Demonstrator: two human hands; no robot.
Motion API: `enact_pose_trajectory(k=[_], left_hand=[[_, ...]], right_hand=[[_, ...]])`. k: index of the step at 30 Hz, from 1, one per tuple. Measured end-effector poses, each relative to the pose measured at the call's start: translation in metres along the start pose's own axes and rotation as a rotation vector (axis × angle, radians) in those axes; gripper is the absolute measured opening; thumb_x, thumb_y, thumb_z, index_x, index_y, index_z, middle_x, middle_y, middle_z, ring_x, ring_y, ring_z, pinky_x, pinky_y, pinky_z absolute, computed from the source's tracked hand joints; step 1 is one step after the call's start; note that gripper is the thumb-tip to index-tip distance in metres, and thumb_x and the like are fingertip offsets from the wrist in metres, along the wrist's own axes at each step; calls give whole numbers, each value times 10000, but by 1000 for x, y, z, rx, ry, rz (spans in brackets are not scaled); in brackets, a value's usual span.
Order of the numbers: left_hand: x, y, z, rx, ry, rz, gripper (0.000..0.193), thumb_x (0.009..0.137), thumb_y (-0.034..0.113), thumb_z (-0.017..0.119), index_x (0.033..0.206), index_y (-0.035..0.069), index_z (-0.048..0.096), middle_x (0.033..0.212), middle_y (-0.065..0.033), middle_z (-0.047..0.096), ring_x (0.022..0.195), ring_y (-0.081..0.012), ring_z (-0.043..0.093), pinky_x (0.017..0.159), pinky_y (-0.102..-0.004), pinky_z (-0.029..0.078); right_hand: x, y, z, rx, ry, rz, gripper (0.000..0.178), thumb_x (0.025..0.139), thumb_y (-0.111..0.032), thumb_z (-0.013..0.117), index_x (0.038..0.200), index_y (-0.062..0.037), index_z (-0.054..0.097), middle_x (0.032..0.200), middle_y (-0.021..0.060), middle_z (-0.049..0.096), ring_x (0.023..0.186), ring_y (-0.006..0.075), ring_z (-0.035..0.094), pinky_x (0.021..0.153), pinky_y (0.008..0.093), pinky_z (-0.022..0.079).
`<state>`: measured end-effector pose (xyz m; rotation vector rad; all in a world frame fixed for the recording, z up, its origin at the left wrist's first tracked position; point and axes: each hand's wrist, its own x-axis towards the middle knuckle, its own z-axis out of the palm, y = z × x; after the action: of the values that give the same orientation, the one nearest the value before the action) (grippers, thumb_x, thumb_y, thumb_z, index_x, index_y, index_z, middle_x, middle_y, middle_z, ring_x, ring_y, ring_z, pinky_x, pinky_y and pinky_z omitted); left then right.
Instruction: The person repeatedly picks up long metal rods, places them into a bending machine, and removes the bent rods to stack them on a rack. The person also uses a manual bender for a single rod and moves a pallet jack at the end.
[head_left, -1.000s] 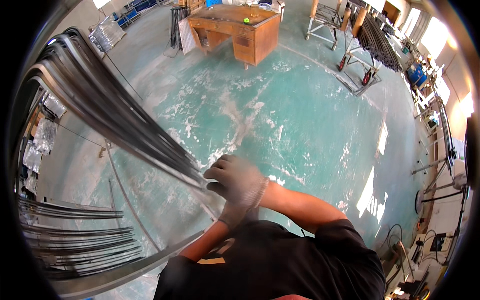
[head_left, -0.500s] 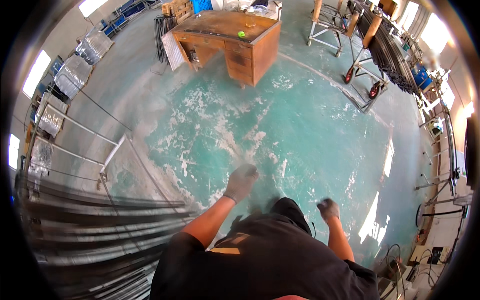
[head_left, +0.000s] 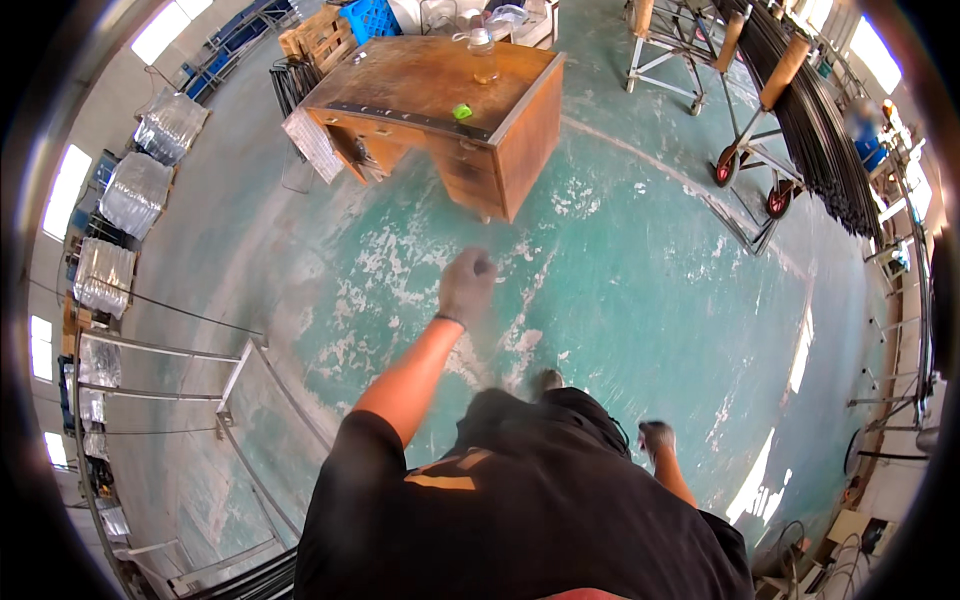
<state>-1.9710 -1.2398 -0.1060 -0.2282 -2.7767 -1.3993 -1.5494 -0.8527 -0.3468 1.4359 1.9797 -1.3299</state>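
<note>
The left hand (head_left: 467, 288), in a grey work glove, swings out ahead of the body with its fingers curled into a loose fist; nothing shows inside it, and it hangs free over the worn green floor (head_left: 640, 300), a carriage that looks like a walking arm-swing rather than a reach. The right hand (head_left: 655, 436), gloved too, trails low beside the hip (blurred, so I cannot tell whether it is clenched or slack), and no object is visible in it.

Nearest ahead of the left hand stands a rusty brown wooden desk (head_left: 440, 85), its corner turned toward the person. On its top a clear bottle (head_left: 483, 55) stands upright near the far edge, and a small green object (head_left: 462, 112) sits close to the near edge, within easy reach from the floor side.

To the right, a wheeled metal trestle (head_left: 745, 150) carries a long bundle of dark steel rods (head_left: 815, 130), laid lengthwise so the frame bears them off the ground. At far left, foil-wrapped bundles (head_left: 135, 190) are stacked along the wall, and a thin metal rack frame (head_left: 240, 380) stands empty-looking in front of them.
</note>
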Motion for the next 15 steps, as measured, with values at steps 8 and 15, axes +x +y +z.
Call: enact_pose_trajectory(k=[8, 15], left_hand=[[307, -39, -5, 470, 26, 193, 331, 926, 227, 639, 1219, 75, 660, 1111, -249, 712, 1052, -473, 678, 903, -552, 549], [550, -107, 40, 691, -117, 31, 495, 908, 269, 697, 1347, 59, 607, 1286, -239, 659, 1218, -433, 636, 1048, -524, 521]], right_hand=[[70, -308, -16, 325, 239, -437, 214, 953, -175, 719, 1101, -26, 759, 845, 43, 744, 729, 134, 658, 683, 304, 534], [74, -250, 72, -84, 631, 50, 257, 917, -268, 718, 983, -29, 787, 794, 99, 770, 730, 194, 722, 709, 376, 571]])
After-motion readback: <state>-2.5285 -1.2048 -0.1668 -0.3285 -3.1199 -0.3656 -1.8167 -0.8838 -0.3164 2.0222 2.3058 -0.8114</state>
